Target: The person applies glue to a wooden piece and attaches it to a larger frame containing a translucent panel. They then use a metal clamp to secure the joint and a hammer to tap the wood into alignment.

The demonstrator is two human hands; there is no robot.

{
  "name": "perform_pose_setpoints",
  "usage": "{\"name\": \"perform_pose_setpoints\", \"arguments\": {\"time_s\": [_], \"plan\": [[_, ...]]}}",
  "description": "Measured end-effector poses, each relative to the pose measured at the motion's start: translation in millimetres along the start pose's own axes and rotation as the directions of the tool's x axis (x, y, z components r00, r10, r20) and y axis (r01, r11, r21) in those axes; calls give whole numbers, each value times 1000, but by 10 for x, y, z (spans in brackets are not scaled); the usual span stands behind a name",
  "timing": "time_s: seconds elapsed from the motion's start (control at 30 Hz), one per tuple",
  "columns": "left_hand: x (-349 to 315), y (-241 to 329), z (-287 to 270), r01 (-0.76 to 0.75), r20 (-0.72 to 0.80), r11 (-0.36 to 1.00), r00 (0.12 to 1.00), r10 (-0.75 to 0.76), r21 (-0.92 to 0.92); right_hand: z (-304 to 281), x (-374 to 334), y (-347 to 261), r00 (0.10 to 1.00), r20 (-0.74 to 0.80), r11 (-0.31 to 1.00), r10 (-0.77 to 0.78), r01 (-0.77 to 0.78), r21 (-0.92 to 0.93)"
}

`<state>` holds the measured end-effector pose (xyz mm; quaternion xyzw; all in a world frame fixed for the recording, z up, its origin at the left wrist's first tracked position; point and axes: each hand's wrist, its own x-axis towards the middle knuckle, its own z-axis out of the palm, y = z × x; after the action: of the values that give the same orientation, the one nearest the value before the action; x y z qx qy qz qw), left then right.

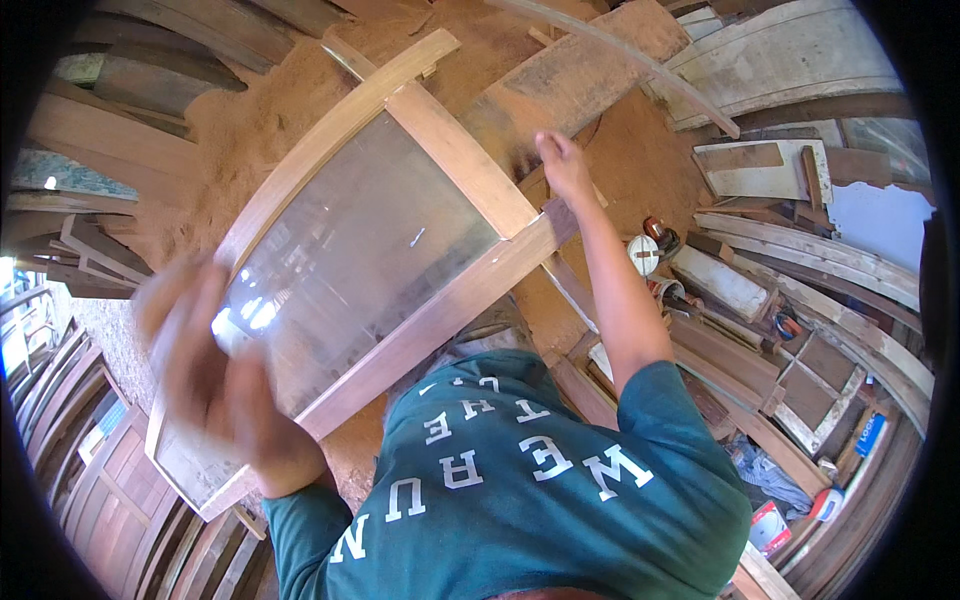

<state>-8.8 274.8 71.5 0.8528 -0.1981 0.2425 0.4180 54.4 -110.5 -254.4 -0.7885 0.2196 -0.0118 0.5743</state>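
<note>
A large wooden frame (462, 160) lies aslant in front of me, with a glass pane (370, 220) set inside it. Bright light reflects off the pane near its left end. Over that end is my left hand (205, 370), smeared by motion, so its grip is unclear. My right hand (567, 170) is closed just beyond the frame's far right corner; whatever its fingers hold, if anything, cannot be made out. A small pale streak (417, 237) shows on the pane, either a mark or a reflection.
Sawdust (240, 130) covers the ground around a broad dusty board (580, 75). Stacked planks (110, 140) line the left, and more timber (820, 250) fills the right. A thin strip of wood (640, 60) crosses at the top. Tools and a blue box (870, 436) lie at right.
</note>
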Motion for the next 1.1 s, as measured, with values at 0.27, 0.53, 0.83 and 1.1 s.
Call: {"name": "perform_pose_setpoints", "arguments": {"time_s": [0.27, 0.53, 0.83, 1.1], "plan": [[-957, -2523, 420, 449, 214, 776, 788, -578, 443, 587, 741, 203, 936, 280, 867, 213, -313, 388], [-617, -3286, 1286, 206, 301, 672, 775, -555, 711, 1126, 758, 390, 923, 356, 832, 148, -310, 460], [-267, -3624, 1556, 381, 396, 629, 532, -748, 678, 1215, 718, 51, 961, 254, 952, 112, -177, 248], [-504, -3544, 1411, 360, 298, 656, 676, -673, 664, -108, -46, -85, 912, 127, 794, -391, 404, -454]]}}
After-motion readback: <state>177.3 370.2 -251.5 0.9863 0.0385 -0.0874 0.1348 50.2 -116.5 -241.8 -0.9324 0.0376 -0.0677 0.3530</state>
